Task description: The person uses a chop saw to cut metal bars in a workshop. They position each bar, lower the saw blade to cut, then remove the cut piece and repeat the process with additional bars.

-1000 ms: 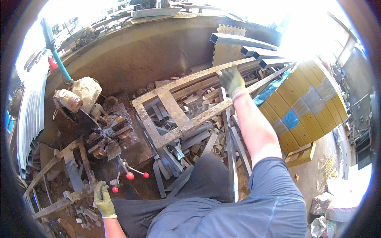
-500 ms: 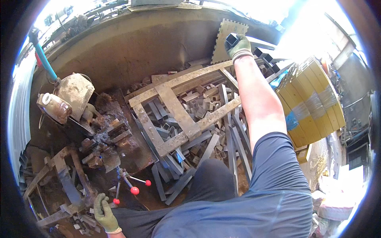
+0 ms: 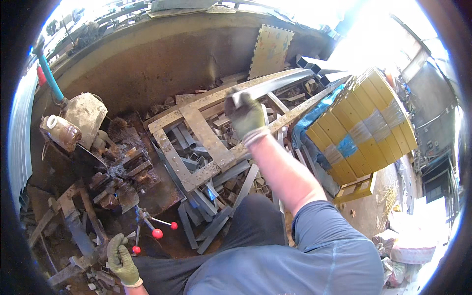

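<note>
My right hand [image 3: 247, 117], in a dirty green work glove, grips the near end of a long square metal tube [image 3: 281, 83]. The tube lies along a rusty rectangular steel frame [image 3: 206, 132], its far end back toward other tubes. Motion blurs the fingers slightly. Low on the left, my gloved left hand [image 3: 122, 262] is open and holds nothing, its fingers loosely bent. Close by it is a lever handle with red knobs [image 3: 157, 233], which it does not touch. The handle belongs to a grimy machine with a wet clamp [image 3: 135, 169].
Beneath the frame lie many cut tube pieces [image 3: 236, 184]. Stacked yellow bars [image 3: 361, 132] wrapped in plastic stand on the right. More square tubes [image 3: 314, 65] lie at the back right. A second metal frame [image 3: 78, 226] is at lower left. A patterned foam mat [image 3: 271, 51] leans on the back wall.
My right hand has drawn the square tube toward me and left, over the frame. My left hand stays near the lever. The whole view has shifted slightly.
</note>
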`<state>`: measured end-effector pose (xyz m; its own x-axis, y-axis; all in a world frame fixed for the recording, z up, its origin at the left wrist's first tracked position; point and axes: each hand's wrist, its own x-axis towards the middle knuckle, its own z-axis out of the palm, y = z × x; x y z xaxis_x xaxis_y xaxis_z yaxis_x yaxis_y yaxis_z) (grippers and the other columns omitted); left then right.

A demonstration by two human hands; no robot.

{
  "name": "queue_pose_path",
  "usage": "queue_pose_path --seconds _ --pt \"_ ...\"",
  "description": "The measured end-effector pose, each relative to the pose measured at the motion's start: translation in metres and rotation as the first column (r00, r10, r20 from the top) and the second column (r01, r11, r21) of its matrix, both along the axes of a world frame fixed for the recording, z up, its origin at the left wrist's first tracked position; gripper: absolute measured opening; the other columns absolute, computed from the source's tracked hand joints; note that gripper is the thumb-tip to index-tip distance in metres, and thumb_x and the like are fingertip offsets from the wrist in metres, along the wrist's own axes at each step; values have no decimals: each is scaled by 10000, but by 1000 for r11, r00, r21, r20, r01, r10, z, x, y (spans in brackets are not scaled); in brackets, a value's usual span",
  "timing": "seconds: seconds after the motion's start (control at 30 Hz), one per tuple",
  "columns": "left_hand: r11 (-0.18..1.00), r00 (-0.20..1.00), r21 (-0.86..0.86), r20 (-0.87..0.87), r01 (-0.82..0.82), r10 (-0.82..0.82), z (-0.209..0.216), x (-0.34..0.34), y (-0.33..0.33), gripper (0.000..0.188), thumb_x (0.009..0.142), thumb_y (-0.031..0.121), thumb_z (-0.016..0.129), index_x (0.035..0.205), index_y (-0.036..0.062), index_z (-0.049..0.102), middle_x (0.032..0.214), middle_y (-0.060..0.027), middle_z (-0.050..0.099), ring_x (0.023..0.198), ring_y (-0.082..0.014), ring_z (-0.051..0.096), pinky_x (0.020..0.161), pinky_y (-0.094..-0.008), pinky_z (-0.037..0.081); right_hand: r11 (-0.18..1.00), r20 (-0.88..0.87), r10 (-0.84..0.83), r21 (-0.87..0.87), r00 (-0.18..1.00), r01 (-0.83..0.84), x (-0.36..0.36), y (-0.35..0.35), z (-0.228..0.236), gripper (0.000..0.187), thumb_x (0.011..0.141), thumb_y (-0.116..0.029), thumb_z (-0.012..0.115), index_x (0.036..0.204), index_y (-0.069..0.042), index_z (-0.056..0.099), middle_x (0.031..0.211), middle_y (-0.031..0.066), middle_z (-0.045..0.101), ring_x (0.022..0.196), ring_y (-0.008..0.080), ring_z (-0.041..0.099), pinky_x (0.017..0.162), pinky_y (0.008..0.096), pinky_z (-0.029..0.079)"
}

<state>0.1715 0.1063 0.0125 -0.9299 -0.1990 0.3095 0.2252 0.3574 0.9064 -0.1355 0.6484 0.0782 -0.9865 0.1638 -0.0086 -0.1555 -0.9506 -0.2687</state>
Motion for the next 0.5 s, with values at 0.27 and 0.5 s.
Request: queue_pose_path --seconds 0.27,0.5 --pt "862 918 -373 -64 343 -392 143 -91 123 648 1001 322 869 1483 -59 663 1475 -273 701 1369 -411 690 1173 -470 534 862 168 424 227 890 -454 137 -125 -72 427 1075 -247 770 1450 -67 676 1348 118 759 1255 297 707 1095 464 554" --pt "520 705 -477 517 709 -486 113 -164 186 932 899 414 911 1627 -24 527 1484 -313 681 1400 -401 675 1185 -427 527 780 187 594 105 783 -617 193 -162 -95 553 1100 -267 732 1557 7 584 1466 158 708 1389 323 662 1224 479 498"
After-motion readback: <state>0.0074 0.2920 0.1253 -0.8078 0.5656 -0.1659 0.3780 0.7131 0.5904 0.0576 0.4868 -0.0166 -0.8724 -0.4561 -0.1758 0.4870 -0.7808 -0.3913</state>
